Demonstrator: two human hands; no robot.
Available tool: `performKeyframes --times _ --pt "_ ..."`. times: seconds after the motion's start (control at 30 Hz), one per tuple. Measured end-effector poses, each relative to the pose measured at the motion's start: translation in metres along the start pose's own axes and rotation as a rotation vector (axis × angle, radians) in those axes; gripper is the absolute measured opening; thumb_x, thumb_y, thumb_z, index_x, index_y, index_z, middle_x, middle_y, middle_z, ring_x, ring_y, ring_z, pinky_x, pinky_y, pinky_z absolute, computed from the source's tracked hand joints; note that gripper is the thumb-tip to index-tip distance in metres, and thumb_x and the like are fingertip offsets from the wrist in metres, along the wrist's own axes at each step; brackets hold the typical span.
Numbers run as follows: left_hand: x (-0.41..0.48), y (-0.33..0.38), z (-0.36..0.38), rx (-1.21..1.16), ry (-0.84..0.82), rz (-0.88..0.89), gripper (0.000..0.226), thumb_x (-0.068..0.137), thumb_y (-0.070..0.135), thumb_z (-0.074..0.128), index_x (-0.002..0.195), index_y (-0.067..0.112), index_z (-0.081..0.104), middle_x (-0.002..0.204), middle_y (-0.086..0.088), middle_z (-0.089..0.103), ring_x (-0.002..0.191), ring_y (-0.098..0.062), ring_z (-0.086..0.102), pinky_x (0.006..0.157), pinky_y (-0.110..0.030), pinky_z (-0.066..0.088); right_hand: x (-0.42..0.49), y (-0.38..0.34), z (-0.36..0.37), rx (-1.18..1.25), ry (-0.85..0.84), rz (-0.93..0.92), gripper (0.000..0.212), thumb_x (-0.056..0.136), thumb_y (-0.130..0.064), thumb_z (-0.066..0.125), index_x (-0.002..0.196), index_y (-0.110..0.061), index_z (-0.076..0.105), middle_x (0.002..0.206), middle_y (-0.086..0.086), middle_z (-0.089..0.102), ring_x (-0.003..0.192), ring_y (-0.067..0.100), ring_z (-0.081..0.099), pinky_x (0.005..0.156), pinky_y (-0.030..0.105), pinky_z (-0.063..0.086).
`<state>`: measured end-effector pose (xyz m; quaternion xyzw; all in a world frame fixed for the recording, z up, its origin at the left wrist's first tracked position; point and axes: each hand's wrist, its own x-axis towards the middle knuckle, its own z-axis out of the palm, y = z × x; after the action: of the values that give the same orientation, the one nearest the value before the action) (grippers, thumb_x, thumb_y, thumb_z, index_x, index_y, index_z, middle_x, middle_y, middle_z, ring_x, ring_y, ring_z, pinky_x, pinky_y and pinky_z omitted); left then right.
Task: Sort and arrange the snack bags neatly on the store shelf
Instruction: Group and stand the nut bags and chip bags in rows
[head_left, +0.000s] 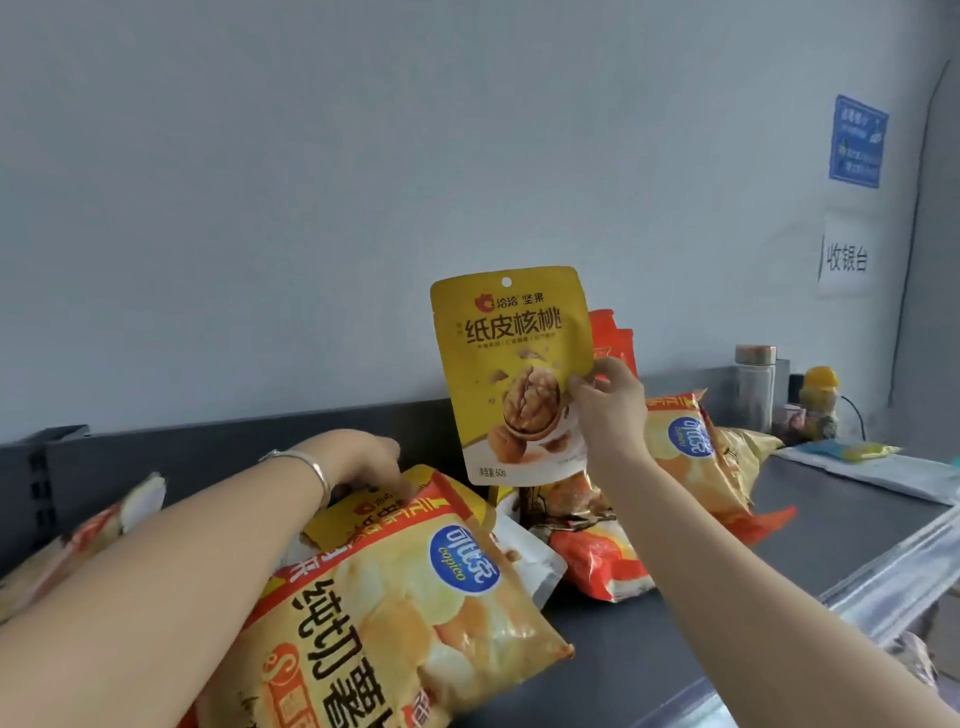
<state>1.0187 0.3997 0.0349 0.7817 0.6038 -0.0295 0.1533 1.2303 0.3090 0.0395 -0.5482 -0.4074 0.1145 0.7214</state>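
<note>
My right hand pinches the right edge of a yellow walnut pouch and holds it upright above the dark shelf. My left hand, a silver bracelet on its wrist, reaches down behind a large potato chip bag lying in front; its fingertips touch another yellow pouch half hidden under that bag. Whether the fingers grip it is hidden. More chip bags and an orange bag lie in a loose heap at the shelf's middle.
A grey back panel runs behind the shelf, with the wall above. At the far right stand a clear jar and a yellow-capped bottle. A snack bag lies at the left. The shelf's front edge has a clear price rail.
</note>
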Motion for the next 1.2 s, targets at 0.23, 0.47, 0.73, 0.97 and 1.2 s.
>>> performKeyframes --times 0.23,0.47,0.73,0.97,1.2 --pt "-0.01 -0.005 -0.018 -0.469 0.23 0.078 0.035 0.084 0.018 0.07 0.114 0.015 0.054 0.107 -0.012 0.064 0.095 -0.03 0.064 0.085 -0.047 0.054 0.012 0.009 0.006 0.048 -0.051 -0.051 0.005 0.092 -0.009 0.053 0.091 -0.011 0.057 0.092 0.007 0.067 0.084 0.025 0.062 0.073 0.04 0.053" --pt "-0.03 -0.005 -0.062 -0.02 0.949 0.105 0.018 0.091 0.031 0.059 0.105 0.023 0.052 0.108 -0.004 0.061 0.097 -0.03 0.058 0.072 -0.034 0.041 0.012 0.002 0.015 0.177 -0.005 -0.036 0.007 0.094 -0.011 0.048 0.09 -0.016 0.052 0.083 0.002 0.063 0.065 0.015 0.054 0.052 0.025 0.044" --pt "-0.027 -0.009 -0.057 0.344 1.394 0.319 0.007 0.094 0.014 0.055 0.102 0.013 0.055 0.063 -0.002 0.056 0.058 -0.026 0.052 0.062 -0.031 0.031 -0.001 0.0 0.029 0.192 -0.042 -0.038 0.006 0.094 -0.013 0.049 0.092 -0.015 0.053 0.08 0.004 0.063 0.064 0.02 0.053 0.06 0.033 0.044" --pt "-0.004 -0.017 -0.047 0.061 0.837 0.365 0.036 0.096 0.019 0.051 0.131 0.027 0.044 0.113 0.001 0.064 0.088 -0.018 0.059 0.07 -0.031 0.043 -0.015 0.006 0.034 0.119 -0.081 -0.037 0.006 0.093 -0.011 0.052 0.088 -0.008 0.052 0.084 0.014 0.062 0.067 0.02 0.049 0.058 0.029 0.039" --pt "-0.013 -0.045 -0.052 -0.199 1.043 0.135 0.031 0.097 0.031 0.048 0.127 0.024 0.048 0.129 -0.004 0.053 0.114 -0.027 0.052 0.09 -0.041 0.042 -0.026 0.002 0.051 0.148 -0.138 -0.005 0.008 0.092 -0.01 0.052 0.088 -0.004 0.049 0.08 0.013 0.057 0.068 0.019 0.048 0.061 0.033 0.039"
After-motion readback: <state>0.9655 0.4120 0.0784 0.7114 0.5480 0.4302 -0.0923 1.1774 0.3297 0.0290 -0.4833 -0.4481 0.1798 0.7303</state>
